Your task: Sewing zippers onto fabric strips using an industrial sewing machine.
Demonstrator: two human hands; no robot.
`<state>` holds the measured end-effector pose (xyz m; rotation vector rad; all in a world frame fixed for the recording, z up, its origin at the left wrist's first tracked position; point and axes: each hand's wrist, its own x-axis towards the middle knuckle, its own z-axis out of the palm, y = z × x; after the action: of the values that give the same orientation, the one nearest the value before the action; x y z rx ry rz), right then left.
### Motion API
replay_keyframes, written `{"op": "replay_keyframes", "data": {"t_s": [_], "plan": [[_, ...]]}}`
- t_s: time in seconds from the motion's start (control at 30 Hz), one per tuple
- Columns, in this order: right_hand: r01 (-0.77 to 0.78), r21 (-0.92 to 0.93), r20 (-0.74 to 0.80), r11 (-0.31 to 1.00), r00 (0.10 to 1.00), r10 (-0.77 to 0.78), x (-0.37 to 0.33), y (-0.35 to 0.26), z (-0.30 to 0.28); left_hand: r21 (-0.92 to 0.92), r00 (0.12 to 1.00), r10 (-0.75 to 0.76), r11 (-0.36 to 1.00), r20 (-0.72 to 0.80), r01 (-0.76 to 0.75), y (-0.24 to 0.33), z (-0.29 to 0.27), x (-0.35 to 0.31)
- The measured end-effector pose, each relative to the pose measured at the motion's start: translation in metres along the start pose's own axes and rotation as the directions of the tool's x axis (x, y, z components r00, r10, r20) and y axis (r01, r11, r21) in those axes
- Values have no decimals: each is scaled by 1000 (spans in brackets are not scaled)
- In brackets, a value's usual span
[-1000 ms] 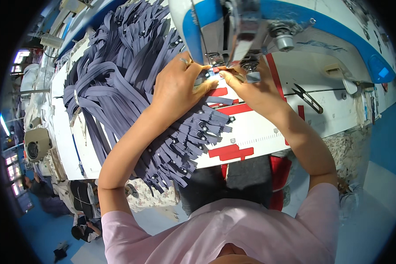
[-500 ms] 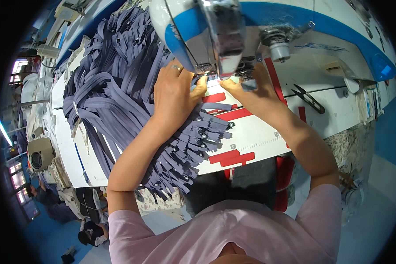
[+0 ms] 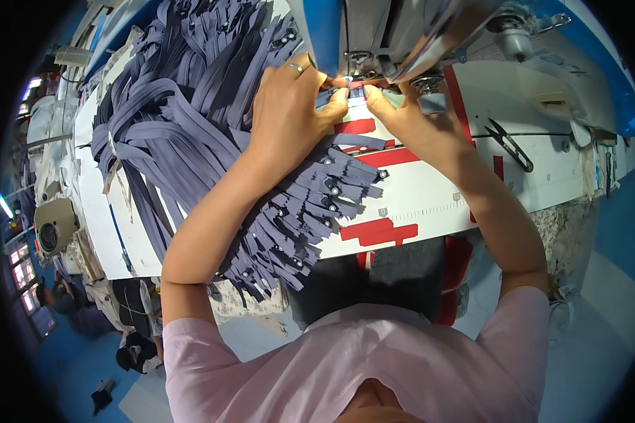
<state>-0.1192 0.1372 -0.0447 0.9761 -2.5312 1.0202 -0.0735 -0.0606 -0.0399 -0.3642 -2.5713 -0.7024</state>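
My left hand (image 3: 289, 106), with a ring on one finger, is closed in a pinch at the sewing machine's needle area (image 3: 360, 70). Between its thumb and fingers is the end of a grey-blue zipper (image 3: 324, 97), mostly covered by the hand. Across from it, my right hand (image 3: 427, 127) has thumb and fingers pressed together close to the needle. What those fingers pinch is largely hidden. A small patch of blue and red shows between the two thumbs. Beneath my left wrist and forearm lies a big heap of grey-blue zippers (image 3: 190, 151), their cut ends and dark sliders fanned toward the table's front edge.
Black thread snips (image 3: 509, 144) lie on the white machine table (image 3: 437, 190), right of my right forearm. Red tape strips (image 3: 377, 231) mark its surface. A thread tension knob (image 3: 516, 44) juts from the machine. People sit at the far left near a beige machine box (image 3: 55, 225).
The view has shifted, so the machine head appears higher and farther right. Both hands stay at the needle, their thumbs still close together. The zipper heap looks otherwise the same.
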Motion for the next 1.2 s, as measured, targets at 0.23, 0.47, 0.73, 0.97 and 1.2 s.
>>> {"op": "replay_keyframes", "data": {"t_s": [0.23, 0.47, 0.73, 0.97, 1.2], "plan": [[-44, 13, 95, 999, 995, 43, -5, 3, -1, 2, 1000, -11, 1000, 7, 11, 4, -2, -1], [123, -167, -28, 978, 991, -129, -10, 14, 9, 49, 996, -84, 995, 23, 83, 4, -2, 1], [-27, 92, -35, 995, 999, 31, -5, 13, 10, 30, 997, -63, 998, 32, 62, -4, 0, 1], [-27, 104, 31, 994, 999, 24, -5, 10, 4, 23, 995, -69, 997, 75, 67, -5, 0, 0], [-321, -6, 375, 947, 877, 300, -4, -1, -6, 44, 989, -90, 995, 116, 85, -7, -1, 0]]}}
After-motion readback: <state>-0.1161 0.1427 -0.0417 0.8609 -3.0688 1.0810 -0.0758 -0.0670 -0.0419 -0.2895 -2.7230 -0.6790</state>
